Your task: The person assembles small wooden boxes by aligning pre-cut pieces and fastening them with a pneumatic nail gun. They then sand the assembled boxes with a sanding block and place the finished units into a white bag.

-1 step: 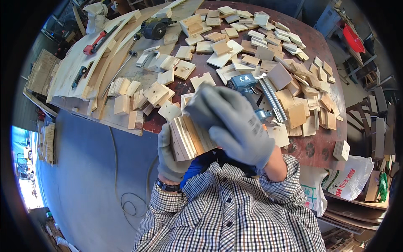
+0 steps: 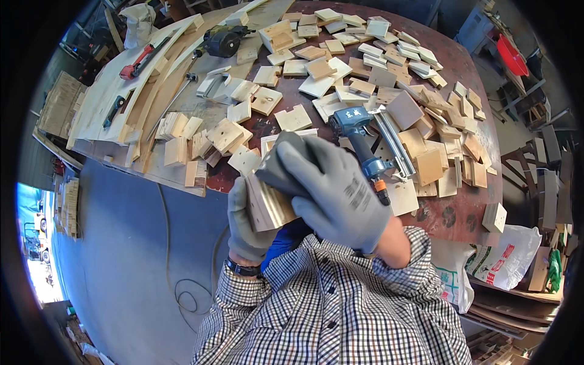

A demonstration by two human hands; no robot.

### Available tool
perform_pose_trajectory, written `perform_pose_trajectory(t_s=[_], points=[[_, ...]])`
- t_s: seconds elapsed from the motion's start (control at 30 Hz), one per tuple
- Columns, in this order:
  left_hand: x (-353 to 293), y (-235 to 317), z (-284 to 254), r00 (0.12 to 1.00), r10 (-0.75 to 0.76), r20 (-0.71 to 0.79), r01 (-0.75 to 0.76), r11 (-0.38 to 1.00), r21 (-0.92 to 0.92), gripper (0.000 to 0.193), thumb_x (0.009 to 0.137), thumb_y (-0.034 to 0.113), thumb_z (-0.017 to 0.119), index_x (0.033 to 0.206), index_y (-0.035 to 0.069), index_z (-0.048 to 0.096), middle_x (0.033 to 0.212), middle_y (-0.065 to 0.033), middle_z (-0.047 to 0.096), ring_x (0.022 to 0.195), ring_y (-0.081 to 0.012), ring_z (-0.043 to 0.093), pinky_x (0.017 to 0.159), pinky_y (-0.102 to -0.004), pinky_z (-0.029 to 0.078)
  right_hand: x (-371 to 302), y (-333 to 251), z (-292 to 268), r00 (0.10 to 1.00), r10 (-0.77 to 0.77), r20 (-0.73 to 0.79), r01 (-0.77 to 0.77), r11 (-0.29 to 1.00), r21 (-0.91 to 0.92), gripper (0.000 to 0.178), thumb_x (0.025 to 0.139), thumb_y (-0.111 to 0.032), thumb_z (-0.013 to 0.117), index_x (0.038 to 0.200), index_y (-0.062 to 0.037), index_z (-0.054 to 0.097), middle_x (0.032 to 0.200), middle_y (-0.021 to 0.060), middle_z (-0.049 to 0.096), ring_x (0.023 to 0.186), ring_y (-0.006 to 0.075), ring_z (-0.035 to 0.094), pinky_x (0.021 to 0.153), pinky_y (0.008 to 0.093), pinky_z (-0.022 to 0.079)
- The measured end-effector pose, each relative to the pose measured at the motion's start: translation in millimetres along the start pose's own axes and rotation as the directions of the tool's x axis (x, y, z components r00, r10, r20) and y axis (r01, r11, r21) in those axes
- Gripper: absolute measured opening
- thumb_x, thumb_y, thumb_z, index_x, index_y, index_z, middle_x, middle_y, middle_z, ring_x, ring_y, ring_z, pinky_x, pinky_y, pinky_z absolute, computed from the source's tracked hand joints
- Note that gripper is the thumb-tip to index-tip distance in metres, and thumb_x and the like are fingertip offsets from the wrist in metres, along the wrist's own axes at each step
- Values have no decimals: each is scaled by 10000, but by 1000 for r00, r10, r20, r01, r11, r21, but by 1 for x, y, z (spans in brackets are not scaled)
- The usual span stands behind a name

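Observation:
In front of my chest, my gloved left hand [image 2: 245,228] is closed round the left side of a wooden block [image 2: 266,207] that shows light and darker bands. My gloved right hand [image 2: 340,188] grips a dark grey block [image 2: 283,170], its exact kind unclear, and presses it against the top of the wood. The right hand covers the far side of the wood. Just beyond that hand, a blue nail gun [image 2: 360,131] with a silver magazine lies on the table among wood pieces.
Many small wood pieces [image 2: 319,86] cover the dark red table [image 2: 456,213]. A dark power tool [image 2: 224,41], a red tool [image 2: 139,62] and long boards [image 2: 91,121] lie at the far left. A hose [image 2: 168,231] coils on the blue floor. White bags [image 2: 508,258] sit at the right.
My right hand and the dark grey block have moved left and slightly nearer across the wood, uncovering more of the nail gun's handle. The wooden block has turned slightly; my left hand stays in place.

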State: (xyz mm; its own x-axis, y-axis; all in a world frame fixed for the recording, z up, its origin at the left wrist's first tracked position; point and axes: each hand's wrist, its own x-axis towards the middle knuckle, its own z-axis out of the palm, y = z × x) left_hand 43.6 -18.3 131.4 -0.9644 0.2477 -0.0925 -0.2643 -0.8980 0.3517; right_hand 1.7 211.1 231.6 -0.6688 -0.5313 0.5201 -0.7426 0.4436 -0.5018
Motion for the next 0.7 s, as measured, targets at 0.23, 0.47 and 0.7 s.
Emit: perform_pose_trajectory(t_s=[0.23,0.47,0.7], points=[[2,-2,12,993,-42,-113,17,977,-211,674,1063,613,461,1539,137,505,1493,-142,593,1311,-344,619,1078,-576,537,-9,17,-1,998,-48,-51,67,850,523,708,954,-247,617,1588,-10,412,1435,270,509,1280,410,531,1114,499,404],[-2,-13,8,985,10,-174,11,993,121,677,1049,643,476,1525,163,518,1440,-96,637,1275,-329,641,1043,-586,552,-4,16,18,997,76,-17,-53,818,572,677,1051,-247,544,1613,66,333,1548,289,435,1415,409,470,1205,455,351],[1,3,8,979,69,-192,-98,985,-145,716,1066,623,473,1549,94,455,1422,-175,599,1267,-365,619,1091,-568,506,-50,-12,8,910,414,-15,-243,562,791,762,989,-171,538,1644,90,248,1609,227,395,1470,298,432,1238,428,294]])
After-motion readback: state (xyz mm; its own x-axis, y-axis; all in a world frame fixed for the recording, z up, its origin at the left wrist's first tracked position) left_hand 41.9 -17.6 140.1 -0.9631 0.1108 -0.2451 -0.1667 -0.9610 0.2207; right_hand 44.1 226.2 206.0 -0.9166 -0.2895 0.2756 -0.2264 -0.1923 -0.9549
